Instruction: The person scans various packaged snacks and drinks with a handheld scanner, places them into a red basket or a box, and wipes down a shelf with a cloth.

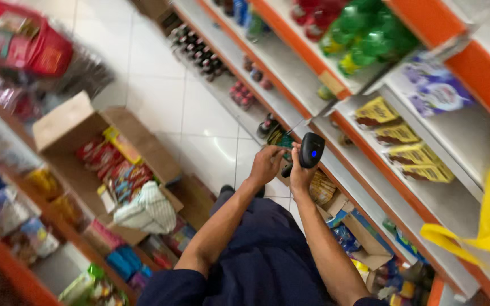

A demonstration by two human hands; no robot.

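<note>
Overhead, the right hand [300, 173] clenches a black handheld scanner [311, 151], which rises just above its fingers. Beside it, the left hand [266, 164] pinches a small green packet [284, 139] at its fingertips, near the shelf edge [335, 170].

Black handheld scanner [312, 150] upright, blue light lit, beside green packet [283, 139]

Dark navy short sleeves [171, 286], dark navy trousers [262, 255], bare forearms.
</note>
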